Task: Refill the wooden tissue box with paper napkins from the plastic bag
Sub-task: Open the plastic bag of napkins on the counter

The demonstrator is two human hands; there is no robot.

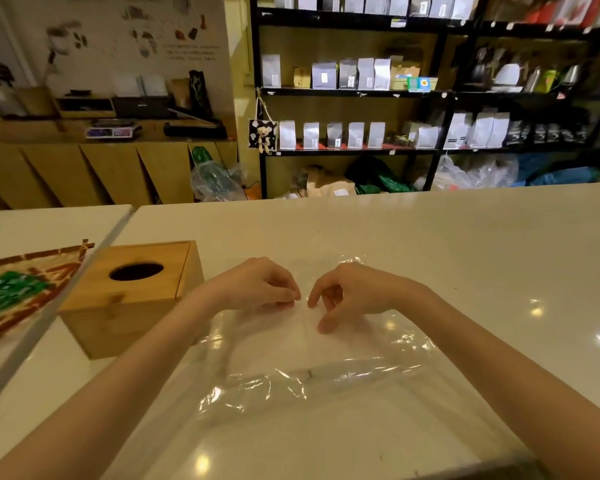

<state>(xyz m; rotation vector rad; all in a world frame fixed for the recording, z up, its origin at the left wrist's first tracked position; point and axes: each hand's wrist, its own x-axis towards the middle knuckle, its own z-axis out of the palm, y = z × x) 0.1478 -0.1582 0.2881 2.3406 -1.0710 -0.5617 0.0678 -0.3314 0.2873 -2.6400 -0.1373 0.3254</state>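
We have the plastic bag [309, 344] flat on the counter [465, 244], its long axis running left to right, napkins [291, 344] showing white inside. Our left hand [260, 285] and right hand [347, 292] both pinch narrowly at the film along its far edge, almost touching. The wooden box [132, 296] sits just left, nearer our left hand, lid shut.
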